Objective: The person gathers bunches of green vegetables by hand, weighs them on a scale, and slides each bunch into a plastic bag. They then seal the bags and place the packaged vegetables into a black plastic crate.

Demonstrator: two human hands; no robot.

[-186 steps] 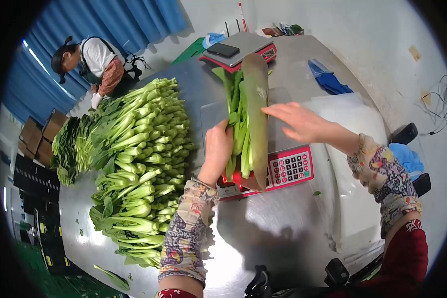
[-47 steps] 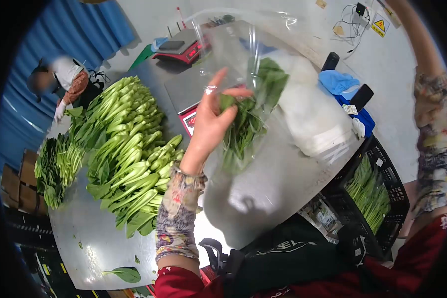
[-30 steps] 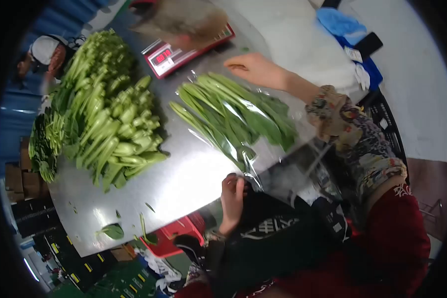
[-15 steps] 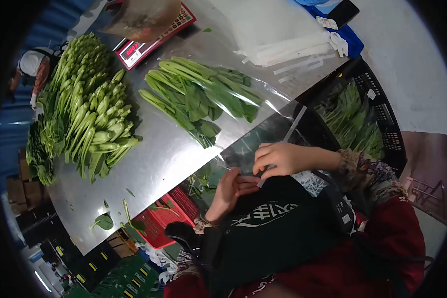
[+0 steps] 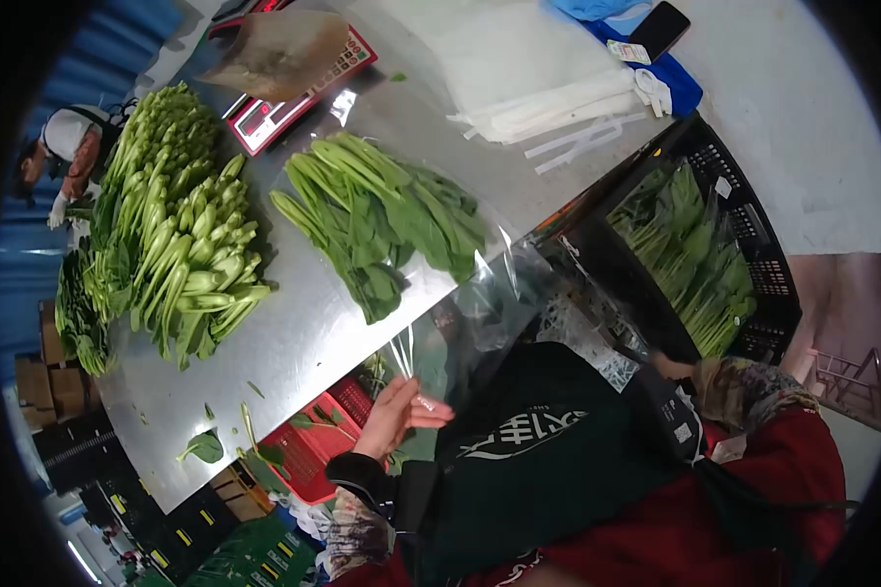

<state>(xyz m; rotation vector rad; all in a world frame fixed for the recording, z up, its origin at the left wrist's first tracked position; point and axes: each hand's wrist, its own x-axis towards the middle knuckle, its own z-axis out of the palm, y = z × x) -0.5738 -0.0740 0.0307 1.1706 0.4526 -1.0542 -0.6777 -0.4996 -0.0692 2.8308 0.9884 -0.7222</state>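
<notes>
The right hand (image 5: 672, 368) had left the bag (image 5: 499, 293), leaving the left hand (image 5: 396, 416) alone pinching its gathered neck; right grip hidden, could not tell.

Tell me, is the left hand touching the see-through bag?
Touching. The head view shows it: the bunched-up end of the see-through bag runs right into the left hand, with no gap.

At lower centre, your left hand (image 5: 398, 416) grips the bag (image 5: 499, 298) by its gathered end; greens (image 5: 387, 210) fill its mid-frame part.
</notes>
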